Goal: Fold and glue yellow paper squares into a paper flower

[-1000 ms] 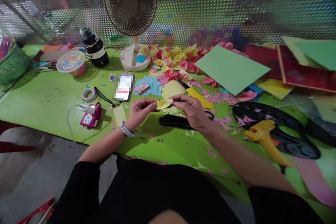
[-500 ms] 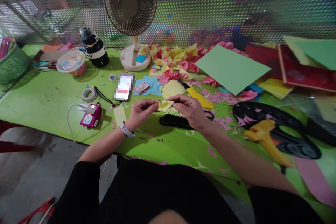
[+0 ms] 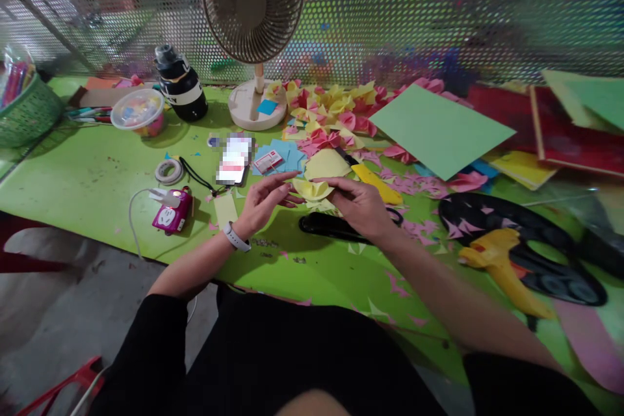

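Observation:
A folded piece of pale yellow paper (image 3: 312, 191) with curled, petal-like edges is pinched in the fingers of my right hand (image 3: 361, 205), above the table. My left hand (image 3: 263, 205), with a white band at the wrist, has its fingers stretched out and apart beside the paper's left edge; whether a fingertip touches it I cannot tell. Just beyond lies a stack of pale yellow paper pieces (image 3: 325, 164). A long black object (image 3: 326, 225) rests under my right hand, partly hidden by it. Close by on the right is a yellow-handled cutter (image 3: 377, 184).
Folded pink and yellow paper flowers (image 3: 336, 104) are heaped at the back, near a fan (image 3: 253, 6). Left are a phone (image 3: 234, 161), a tape roll (image 3: 169, 171), a purple power adapter (image 3: 173, 211) and a bottle (image 3: 182, 88). A yellow glue gun (image 3: 507, 266) lies right on a black palette (image 3: 550, 244).
My left fingers have let go of the yellow paper and spread apart. The paper now looks more opened out, still in my right hand. The whole view has shifted slightly.

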Available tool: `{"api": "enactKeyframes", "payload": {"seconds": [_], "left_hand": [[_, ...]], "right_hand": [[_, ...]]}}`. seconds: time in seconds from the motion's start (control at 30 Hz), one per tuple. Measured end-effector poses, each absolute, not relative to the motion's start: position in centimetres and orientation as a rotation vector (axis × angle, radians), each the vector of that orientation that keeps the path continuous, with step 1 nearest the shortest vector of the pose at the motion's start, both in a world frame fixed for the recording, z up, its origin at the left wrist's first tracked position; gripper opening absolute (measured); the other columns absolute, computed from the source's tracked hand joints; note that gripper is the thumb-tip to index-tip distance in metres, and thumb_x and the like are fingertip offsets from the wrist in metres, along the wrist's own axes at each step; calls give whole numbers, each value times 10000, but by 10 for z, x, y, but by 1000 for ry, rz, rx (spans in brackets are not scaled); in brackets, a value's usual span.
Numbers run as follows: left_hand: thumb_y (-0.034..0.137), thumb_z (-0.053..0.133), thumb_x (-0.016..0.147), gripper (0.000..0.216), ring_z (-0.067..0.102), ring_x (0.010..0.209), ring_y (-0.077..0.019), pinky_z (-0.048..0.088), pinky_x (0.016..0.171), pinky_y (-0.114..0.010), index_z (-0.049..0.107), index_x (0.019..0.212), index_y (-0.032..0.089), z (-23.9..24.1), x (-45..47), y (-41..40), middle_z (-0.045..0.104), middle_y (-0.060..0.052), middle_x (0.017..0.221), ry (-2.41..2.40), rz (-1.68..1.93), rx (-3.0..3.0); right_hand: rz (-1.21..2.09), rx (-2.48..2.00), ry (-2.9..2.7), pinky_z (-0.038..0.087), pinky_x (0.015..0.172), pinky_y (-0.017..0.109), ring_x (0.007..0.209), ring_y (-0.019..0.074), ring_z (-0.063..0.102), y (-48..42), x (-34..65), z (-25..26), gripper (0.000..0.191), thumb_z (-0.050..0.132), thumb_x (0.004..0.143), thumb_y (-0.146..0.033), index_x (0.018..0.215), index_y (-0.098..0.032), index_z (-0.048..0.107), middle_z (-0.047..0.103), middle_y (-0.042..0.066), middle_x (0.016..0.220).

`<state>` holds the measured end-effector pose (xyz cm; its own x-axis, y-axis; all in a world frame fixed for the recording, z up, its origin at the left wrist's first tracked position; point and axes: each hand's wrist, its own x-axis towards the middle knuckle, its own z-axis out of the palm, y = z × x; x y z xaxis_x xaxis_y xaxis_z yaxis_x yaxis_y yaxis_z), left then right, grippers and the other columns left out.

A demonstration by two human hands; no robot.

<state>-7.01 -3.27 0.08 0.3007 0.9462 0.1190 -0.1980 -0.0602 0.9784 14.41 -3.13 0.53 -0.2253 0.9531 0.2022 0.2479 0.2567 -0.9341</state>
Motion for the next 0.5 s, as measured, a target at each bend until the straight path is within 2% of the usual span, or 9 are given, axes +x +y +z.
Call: {"api": "enactKeyframes", "payload": {"seconds": [0.1,0.23,0.5], "left_hand": [[417,665,874,400,762,831,-206,622,688,-257,689,1190,173,1,-73,-30,754,-101,988,757,1055,1143],[388,715,836,363,761,808,-206,624,665,-258,704,1118,160,-2,-72,-29,758,-97,966,768,1059,1075],[357,742,810,282,737,732,-151,627,668,-258,722,1005,154,-2,-70,-30,756,-66,895,811,1101,1103]], "right_hand": [[1240,-1143,-1520,599,784,364,857,204,725,-28,144,5,210,718,814,-365,978,-253,787,782,42,968],[1342,-1125,-1439,600,765,350,776,187,718,-26,143,0,275,777,754,-426,958,-242,786,780,38,918],[1346,-1091,-1469,603,749,335,765,177,712,-27,143,-1,240,754,785,-412,961,-251,781,767,30,910]]}}
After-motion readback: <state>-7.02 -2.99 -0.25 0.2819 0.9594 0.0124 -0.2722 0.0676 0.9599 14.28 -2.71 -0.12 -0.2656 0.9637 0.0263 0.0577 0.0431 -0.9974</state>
